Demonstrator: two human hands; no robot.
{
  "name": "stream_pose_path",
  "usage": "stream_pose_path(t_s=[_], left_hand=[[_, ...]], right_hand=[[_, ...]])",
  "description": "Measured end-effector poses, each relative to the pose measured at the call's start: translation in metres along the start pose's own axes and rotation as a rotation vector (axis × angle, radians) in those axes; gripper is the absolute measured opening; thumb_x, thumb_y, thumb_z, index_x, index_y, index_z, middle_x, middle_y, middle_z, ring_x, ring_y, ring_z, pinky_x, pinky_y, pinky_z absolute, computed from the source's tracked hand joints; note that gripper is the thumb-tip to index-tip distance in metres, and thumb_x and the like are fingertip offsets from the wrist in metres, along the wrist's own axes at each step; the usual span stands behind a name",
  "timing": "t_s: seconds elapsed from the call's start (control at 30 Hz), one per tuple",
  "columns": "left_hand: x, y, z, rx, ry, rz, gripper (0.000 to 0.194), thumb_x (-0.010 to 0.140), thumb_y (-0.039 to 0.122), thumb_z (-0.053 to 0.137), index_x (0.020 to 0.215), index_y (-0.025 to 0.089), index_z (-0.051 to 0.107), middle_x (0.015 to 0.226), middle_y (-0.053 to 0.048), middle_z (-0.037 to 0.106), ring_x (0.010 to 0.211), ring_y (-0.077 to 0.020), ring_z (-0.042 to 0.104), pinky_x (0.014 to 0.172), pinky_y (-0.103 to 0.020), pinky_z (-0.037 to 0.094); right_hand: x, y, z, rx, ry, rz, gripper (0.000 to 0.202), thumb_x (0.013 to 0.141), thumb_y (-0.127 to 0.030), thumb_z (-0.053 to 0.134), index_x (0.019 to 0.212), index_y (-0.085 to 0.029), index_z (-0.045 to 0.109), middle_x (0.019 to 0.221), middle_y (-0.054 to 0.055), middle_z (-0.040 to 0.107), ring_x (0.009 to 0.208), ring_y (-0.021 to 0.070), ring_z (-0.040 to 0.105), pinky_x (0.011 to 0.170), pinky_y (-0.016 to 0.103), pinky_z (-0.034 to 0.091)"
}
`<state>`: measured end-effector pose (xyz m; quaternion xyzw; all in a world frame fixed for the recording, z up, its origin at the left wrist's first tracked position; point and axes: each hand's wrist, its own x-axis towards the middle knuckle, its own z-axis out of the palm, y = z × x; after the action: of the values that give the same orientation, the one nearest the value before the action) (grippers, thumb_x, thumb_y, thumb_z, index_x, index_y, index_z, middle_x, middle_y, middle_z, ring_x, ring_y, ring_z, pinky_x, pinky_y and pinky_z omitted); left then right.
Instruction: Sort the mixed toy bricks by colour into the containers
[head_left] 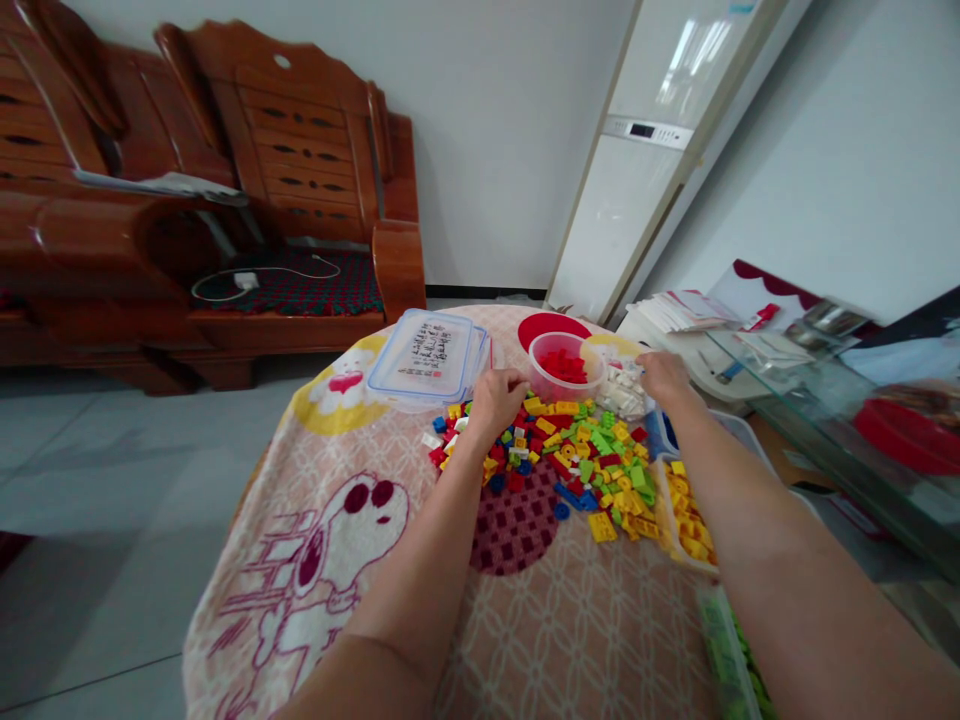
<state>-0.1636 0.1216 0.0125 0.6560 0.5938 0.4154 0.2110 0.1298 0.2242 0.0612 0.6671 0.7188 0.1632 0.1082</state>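
Observation:
A mixed pile of toy building bricks in yellow, green, red, blue and white lies on the patterned tablecloth. My left hand is over the pile's far left part, fingers drawn together; what they hold, if anything, is hidden. To its right stands a round clear tub of red bricks. My right hand is beside a heap of white bricks, above a container with blue bricks. Its fingers are closed, and their contents cannot be made out.
Nearer on the right are a container of yellow bricks and a box of green bricks. Clear lids are stacked at the far left, and a red round lid lies behind the tub. A glass-topped table adjoins on the right.

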Motion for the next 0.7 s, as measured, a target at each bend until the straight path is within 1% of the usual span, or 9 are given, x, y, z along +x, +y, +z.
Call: stream_pose_path(t_s=[0.1,0.17,0.3,0.37,0.47,0.53,0.6,0.63,0.7], left_hand=[[0.001,0.001,0.001,0.003,-0.003,0.014,0.026,0.086,0.023,0.056,0.087,0.014,0.081,0.067,-0.003,0.071,0.065,-0.0154,0.059,0.064,-0.025,0.041],[0.001,0.003,0.002,0.007,-0.008,0.029,0.027,0.086,0.024,0.056,0.088,0.015,0.081,0.069,-0.004,0.072,0.067,-0.0162,0.061,0.065,-0.025,0.043],[0.000,0.010,0.004,0.009,-0.015,0.056,0.027,0.084,0.024,0.057,0.089,0.014,0.081,0.073,-0.005,0.074,0.069,-0.0168,0.063,0.068,-0.026,0.044],[-0.001,0.014,0.004,0.002,-0.019,0.066,0.028,0.084,0.024,0.056,0.089,0.014,0.082,0.073,-0.006,0.075,0.069,-0.0172,0.063,0.067,-0.026,0.044],[-0.001,0.017,0.004,0.003,-0.021,0.082,0.029,0.084,0.025,0.055,0.089,0.014,0.082,0.073,-0.007,0.074,0.068,-0.0173,0.062,0.067,-0.026,0.043],[-0.002,0.019,0.004,0.010,-0.024,0.090,0.029,0.083,0.024,0.055,0.087,0.014,0.081,0.072,-0.006,0.073,0.068,-0.0168,0.061,0.066,-0.026,0.042],[-0.003,0.020,0.005,0.011,-0.035,0.104,0.029,0.083,0.024,0.054,0.087,0.013,0.081,0.072,-0.006,0.073,0.067,-0.0160,0.060,0.066,-0.026,0.041],[-0.003,0.021,0.006,0.008,-0.042,0.113,0.030,0.083,0.024,0.054,0.088,0.013,0.081,0.071,-0.005,0.072,0.066,-0.0156,0.059,0.066,-0.026,0.041],[-0.004,0.021,0.007,-0.001,-0.058,0.127,0.031,0.084,0.024,0.053,0.089,0.013,0.081,0.070,-0.004,0.071,0.067,-0.0152,0.058,0.066,-0.026,0.041]], right_hand=[[-0.013,0.007,-0.009,0.187,0.125,0.212,0.041,0.088,-0.009,0.054,0.123,-0.017,0.075,0.119,0.016,0.075,0.116,0.0282,0.068,0.100,0.038,0.051],[-0.028,0.011,-0.017,0.302,0.178,0.342,0.041,0.089,-0.009,0.052,0.121,-0.017,0.076,0.122,0.015,0.074,0.116,0.0280,0.067,0.100,0.038,0.051],[-0.078,0.017,-0.025,0.467,0.248,0.623,0.042,0.085,-0.006,0.049,0.116,-0.012,0.077,0.114,0.019,0.075,0.112,0.0309,0.068,0.097,0.041,0.052],[-0.106,0.014,-0.026,0.507,0.310,0.710,0.043,0.084,-0.008,0.048,0.117,-0.008,0.076,0.112,0.023,0.074,0.111,0.0342,0.067,0.097,0.045,0.052],[-0.142,0.001,-0.022,0.614,0.469,0.663,0.043,0.082,-0.014,0.054,0.118,-0.007,0.076,0.118,0.023,0.073,0.115,0.0360,0.066,0.101,0.048,0.050],[-0.159,-0.015,-0.017,0.764,0.459,0.531,0.038,0.083,-0.020,0.054,0.110,-0.009,0.078,0.109,0.018,0.077,0.104,0.0318,0.070,0.099,0.044,0.052],[-0.172,-0.033,-0.012,0.960,0.381,0.360,0.032,0.083,-0.027,0.058,0.104,-0.013,0.079,0.095,0.012,0.079,0.091,0.0263,0.073,0.089,0.037,0.056],[-0.178,-0.042,-0.009,1.066,0.314,0.296,0.031,0.084,-0.030,0.058,0.101,-0.015,0.079,0.087,0.009,0.078,0.082,0.0233,0.072,0.080,0.033,0.056],[-0.188,-0.059,-0.006,1.187,0.082,0.170,0.028,0.086,-0.033,0.057,0.095,-0.016,0.078,0.075,0.005,0.075,0.065,0.0185,0.069,0.064,0.027,0.053]])
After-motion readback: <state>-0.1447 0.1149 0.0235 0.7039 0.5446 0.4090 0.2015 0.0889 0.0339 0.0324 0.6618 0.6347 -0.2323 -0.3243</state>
